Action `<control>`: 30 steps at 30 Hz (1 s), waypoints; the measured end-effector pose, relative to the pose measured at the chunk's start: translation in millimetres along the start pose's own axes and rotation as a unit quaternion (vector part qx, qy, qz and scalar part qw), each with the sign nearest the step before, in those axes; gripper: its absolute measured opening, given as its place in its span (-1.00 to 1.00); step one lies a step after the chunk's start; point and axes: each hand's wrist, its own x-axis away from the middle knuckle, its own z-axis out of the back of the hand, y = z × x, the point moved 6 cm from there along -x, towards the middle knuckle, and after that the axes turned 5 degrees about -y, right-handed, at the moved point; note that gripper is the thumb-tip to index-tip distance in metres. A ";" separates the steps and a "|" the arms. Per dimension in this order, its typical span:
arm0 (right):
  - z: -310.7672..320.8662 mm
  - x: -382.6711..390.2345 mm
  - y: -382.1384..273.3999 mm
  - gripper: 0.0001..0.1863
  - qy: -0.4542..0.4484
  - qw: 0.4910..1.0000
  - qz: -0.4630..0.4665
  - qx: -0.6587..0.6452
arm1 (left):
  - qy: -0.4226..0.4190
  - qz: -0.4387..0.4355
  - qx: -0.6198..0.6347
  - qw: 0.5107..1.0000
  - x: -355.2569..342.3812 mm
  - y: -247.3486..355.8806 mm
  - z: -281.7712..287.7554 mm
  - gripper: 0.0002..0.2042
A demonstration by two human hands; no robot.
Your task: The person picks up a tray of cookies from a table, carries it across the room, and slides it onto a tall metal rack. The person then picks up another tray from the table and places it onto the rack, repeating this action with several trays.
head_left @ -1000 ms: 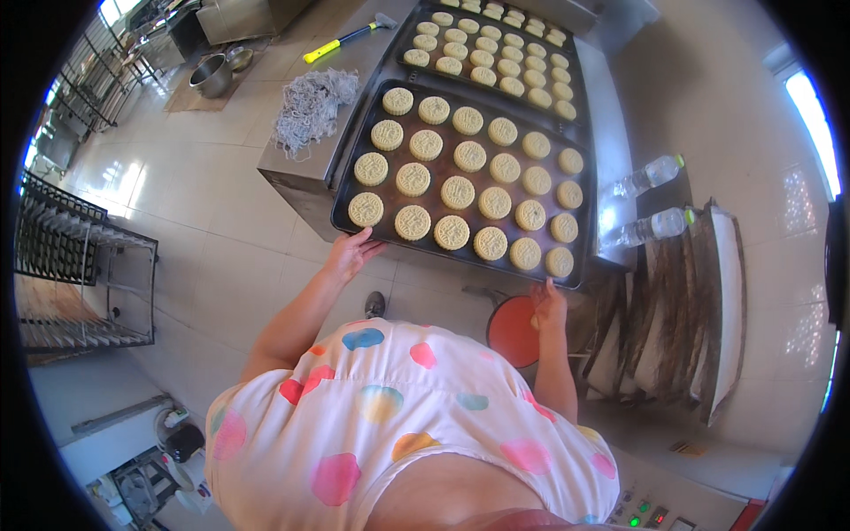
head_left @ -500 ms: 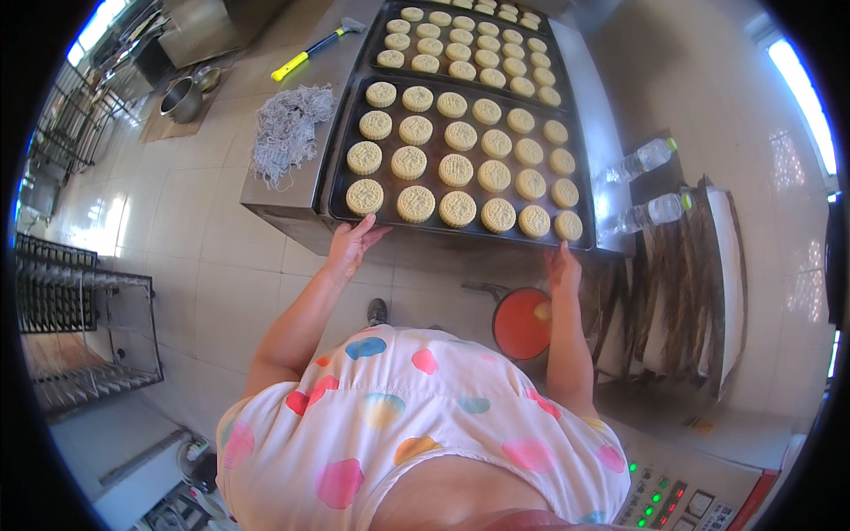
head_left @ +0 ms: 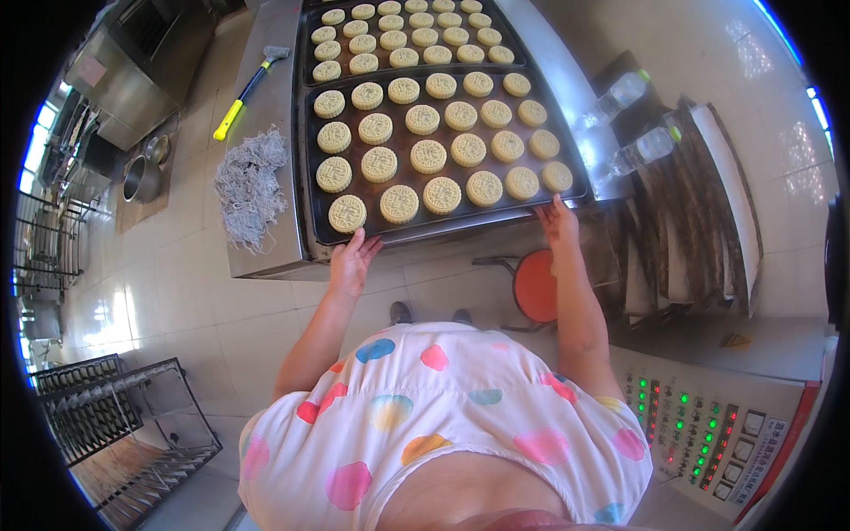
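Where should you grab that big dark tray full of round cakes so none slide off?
Probably by the near long rim of the tray, from the side where the person stands, one hand near each corner. The left hand and right hand are already placed there. The tray is wide, flat and shallow, and the round cakes lie loose in rows, so two spread grips should keep it level.
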 end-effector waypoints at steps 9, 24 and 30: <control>-14.5 5.7 5.7 -0.68 -0.042 0.999 -0.008 -0.017 | -0.040 0.034 -0.021 0.998 -0.6 5.7 -9.4 -0.73; -172.3 89.1 140.5 -0.55 -0.361 0.856 -0.371 0.007 | 0.059 0.015 -0.014 0.998 2.3 9.0 -15.8 -0.58; -223.8 103.1 168.8 -0.59 -0.464 0.778 -0.393 0.156 | 0.030 0.040 -0.014 0.999 15.5 4.0 2.0 -0.64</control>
